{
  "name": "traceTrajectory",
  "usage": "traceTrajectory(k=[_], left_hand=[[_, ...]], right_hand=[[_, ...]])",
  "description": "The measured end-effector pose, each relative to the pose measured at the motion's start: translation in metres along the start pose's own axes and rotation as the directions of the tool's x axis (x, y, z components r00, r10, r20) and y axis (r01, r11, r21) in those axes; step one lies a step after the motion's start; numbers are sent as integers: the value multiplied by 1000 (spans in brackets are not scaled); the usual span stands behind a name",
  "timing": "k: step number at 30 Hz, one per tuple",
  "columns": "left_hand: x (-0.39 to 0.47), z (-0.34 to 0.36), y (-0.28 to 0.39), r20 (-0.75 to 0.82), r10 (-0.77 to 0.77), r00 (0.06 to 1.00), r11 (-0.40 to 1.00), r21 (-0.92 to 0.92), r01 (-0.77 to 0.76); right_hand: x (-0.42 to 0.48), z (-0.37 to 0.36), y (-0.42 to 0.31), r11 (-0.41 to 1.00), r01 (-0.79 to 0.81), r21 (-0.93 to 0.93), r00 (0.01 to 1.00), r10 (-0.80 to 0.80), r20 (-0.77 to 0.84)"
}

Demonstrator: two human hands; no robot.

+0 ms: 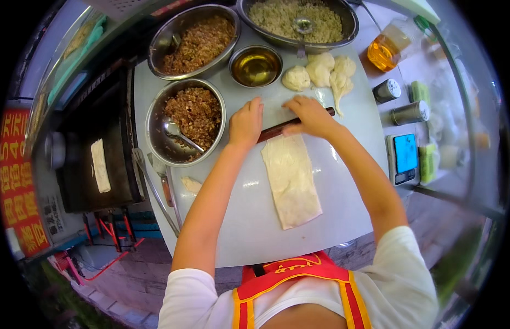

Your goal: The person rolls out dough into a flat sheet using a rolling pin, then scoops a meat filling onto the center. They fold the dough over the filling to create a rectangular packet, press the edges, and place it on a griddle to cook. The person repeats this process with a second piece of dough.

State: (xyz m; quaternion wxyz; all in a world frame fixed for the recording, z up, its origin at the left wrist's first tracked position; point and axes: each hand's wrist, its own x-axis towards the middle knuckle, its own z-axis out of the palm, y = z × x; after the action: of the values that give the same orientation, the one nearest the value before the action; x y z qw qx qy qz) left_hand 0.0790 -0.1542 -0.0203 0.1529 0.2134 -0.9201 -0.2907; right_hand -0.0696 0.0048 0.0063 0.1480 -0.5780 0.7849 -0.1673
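A dark wooden rolling pin (pixel 275 130) lies slantwise across the far end of a flat strip of dough (pixel 292 181). My right hand (pixel 310 117) arches over the pin, with fingers on its far side and the thumb on the near side. My left hand (pixel 247 123) is at the pin's left end, fingers stretched forward; its palm is hidden from above. The dough strip runs toward me on the pale worktop (pixel 246 230). Beyond my right hand sit several dough balls (pixel 296 78), one drawn out into a tail.
Left of my hands stands a steel bowl (pixel 150 131) of minced filling with a spoon. Farther back are an oil bowl (pixel 235 79) and two large filling bowls. A griddle (pixel 74 181) bearing a dough strip borders the left side. A scale (pixel 404 154) and shakers stand right.
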Motion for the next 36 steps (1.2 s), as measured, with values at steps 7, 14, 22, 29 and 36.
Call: traceTrajectory(k=[7, 14, 22, 29, 36], left_hand=[[-75, 1, 35, -78, -60, 995, 971, 227, 76], [-215, 12, 69, 73, -197, 978, 960, 217, 178], [-209, 11, 65, 84, -214, 973, 950, 249, 187], [-102, 5, 38, -47, -190, 981, 961, 195, 196], [-79, 11, 10, -31, -125, 992, 958, 255, 129]], right_hand=[[-84, -8, -33, 996, -23, -83, 998, 19, -52], [-186, 35, -103, 961, -220, -167, 975, 222, -6], [-188, 44, -103, 959, -266, -101, 962, 270, 29], [-89, 39, -59, 936, -259, -238, 964, 236, -121], [-63, 49, -44, 941, -188, -283, 976, 145, -165]])
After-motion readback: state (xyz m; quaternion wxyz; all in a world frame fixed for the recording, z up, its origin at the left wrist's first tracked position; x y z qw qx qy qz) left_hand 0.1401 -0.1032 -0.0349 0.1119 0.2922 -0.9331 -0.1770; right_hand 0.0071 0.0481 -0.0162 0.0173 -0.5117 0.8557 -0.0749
